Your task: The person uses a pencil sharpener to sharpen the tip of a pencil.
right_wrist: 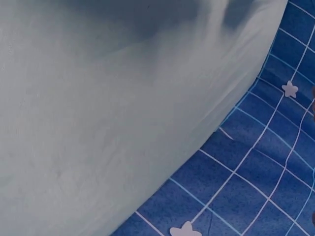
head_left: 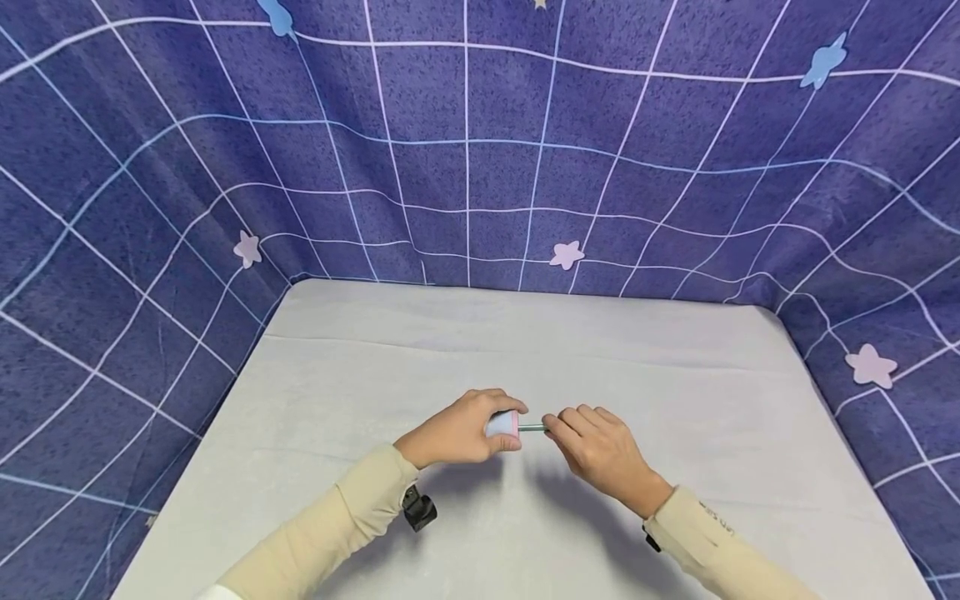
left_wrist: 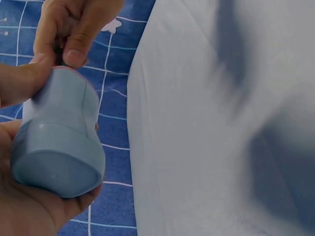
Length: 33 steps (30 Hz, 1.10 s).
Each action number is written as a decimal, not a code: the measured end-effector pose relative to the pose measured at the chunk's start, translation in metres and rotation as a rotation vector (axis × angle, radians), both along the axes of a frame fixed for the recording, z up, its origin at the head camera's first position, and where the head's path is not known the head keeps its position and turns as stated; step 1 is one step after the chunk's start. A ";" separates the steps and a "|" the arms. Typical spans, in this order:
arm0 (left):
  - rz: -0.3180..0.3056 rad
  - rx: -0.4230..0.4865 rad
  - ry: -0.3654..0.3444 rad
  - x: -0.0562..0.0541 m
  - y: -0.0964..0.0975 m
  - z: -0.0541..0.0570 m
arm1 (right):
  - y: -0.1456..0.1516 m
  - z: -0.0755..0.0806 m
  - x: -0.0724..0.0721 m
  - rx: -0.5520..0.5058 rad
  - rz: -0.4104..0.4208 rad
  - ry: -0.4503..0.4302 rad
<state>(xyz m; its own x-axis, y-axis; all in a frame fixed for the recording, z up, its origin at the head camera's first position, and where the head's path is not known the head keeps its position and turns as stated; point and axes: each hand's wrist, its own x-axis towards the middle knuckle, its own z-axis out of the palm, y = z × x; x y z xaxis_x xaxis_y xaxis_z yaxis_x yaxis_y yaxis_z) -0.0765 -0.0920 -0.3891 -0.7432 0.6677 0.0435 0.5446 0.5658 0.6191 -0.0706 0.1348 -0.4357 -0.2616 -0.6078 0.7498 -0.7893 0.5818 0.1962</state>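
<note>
My left hand point(head_left: 468, 429) grips a light-blue plastic cup-shaped body point(head_left: 501, 423) with a pink rim, its rim end facing right. In the left wrist view the flared blue base point(left_wrist: 56, 169) faces the camera, fingers and palm wrapped round it. From the rim a thin green pencil-like rod point(head_left: 532, 427) runs straight to my right hand point(head_left: 600, 450). That hand pinches the rod close to the rim, between thumb and fingers. Whatever lies inside the body, and the rod's far end within the right hand, is hidden. Both hands are raised above the table.
A white cloth covers the table point(head_left: 450, 358), with the hands' shadows on it. Blue gridded curtain point(head_left: 465, 167) with star shapes stands behind and at both sides. A small black camera point(head_left: 418, 508) hangs at the left wrist.
</note>
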 end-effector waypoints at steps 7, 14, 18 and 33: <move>-0.019 -0.056 0.010 0.001 0.001 -0.004 | 0.002 -0.004 0.003 -0.001 0.039 -0.222; -0.022 -0.111 0.154 0.008 0.006 -0.006 | 0.000 0.005 0.012 -0.125 0.033 -0.624; -0.060 -0.138 0.479 0.015 0.009 -0.015 | 0.002 0.022 0.014 -0.213 -0.013 -1.160; -0.062 -0.111 0.758 0.015 0.007 -0.031 | 0.003 0.014 0.011 -0.125 0.034 -1.121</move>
